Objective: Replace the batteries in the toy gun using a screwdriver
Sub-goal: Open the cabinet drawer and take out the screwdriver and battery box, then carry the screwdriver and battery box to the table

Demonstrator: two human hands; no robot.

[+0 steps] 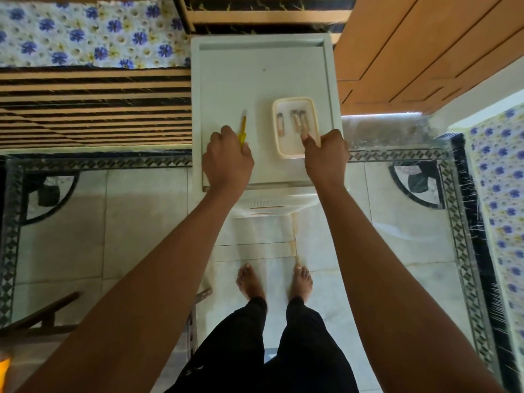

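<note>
Curling round the screwdriver [243, 129] lying on the bench [255, 80], the left hand [228, 157] seems to be readying it. The right hand [326, 154] pinches the tray [292, 147] rim with its fingers, probably steadying the batteries [296, 121]. No toy gun is visible.

Yellow screwdriver [243, 129] on white table [255, 66] — batteries [297, 120] inside cream tray [316, 120].

1. The screwdriver [243, 127] is bright yellow, paler toward the tip.
2. The batteries [280, 124] look tan with silvery ends, kinda washed out.
3. The tray [295, 154] is cream and the table [255, 66] under it is plain white.
4. The cloth [85, 32] is white with blue and pale yellow flowers.
5. The slatted panel [85, 109] has black and tan stripes.
6. The floor [127, 222] is pale marble-look tile with a black-and-grey triangle border.
7. The trousers [226, 350] are black and the wood panelling [425, 52] is orange-brown.
</note>
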